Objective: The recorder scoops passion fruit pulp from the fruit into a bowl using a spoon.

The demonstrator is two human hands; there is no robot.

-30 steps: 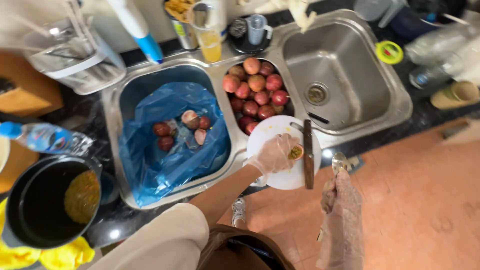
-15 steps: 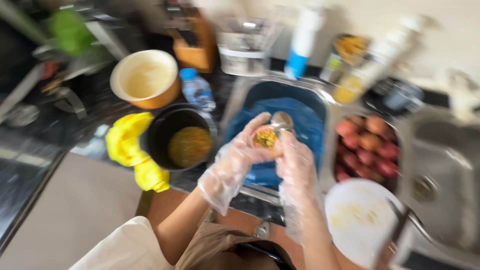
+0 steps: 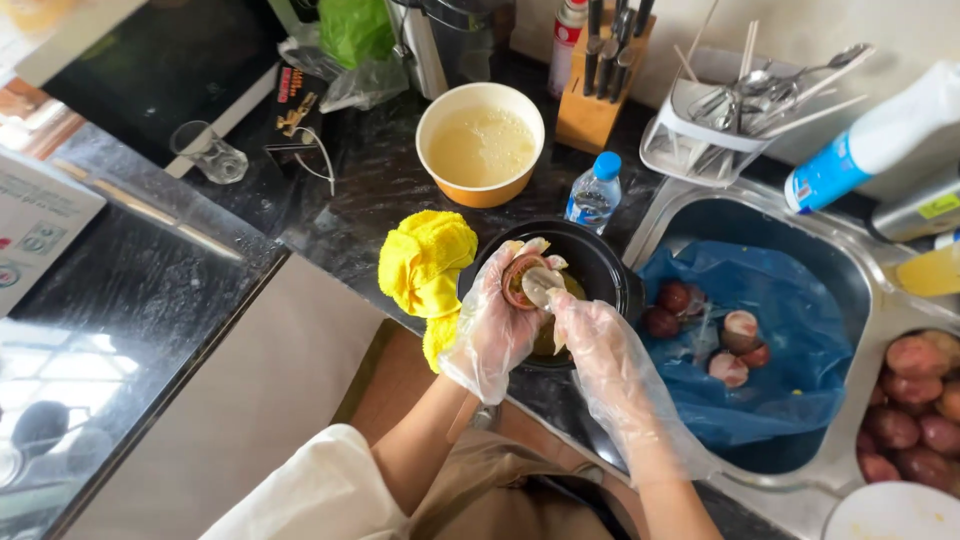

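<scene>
Over the round black pot [image 3: 600,262] on the dark counter [image 3: 370,190], the gloved left hand [image 3: 497,325] grips a halved purple-brown passion fruit [image 3: 520,280], while the gloved right hand [image 3: 590,335] is closed on a metal spoon [image 3: 538,285] inside it.

Your left hand [image 3: 495,325]: fingers wrap halved fruit [image 3: 522,280], rind mostly covered. Spoon [image 3: 540,283] in your right hand [image 3: 590,340]: handle hidden in glove, only bowl shows. Black pot [image 3: 590,262]: contents screened by both hands. Whole fruits [image 3: 920,400]: pile cut by right edge. White plate [image 3: 895,512]: cut by bottom edge. Spray bottle [image 3: 880,140]: top cut by right edge. Knife block [image 3: 600,85]: handles cut by top edge. Your forearms, torso: cut by bottom edge.
</scene>
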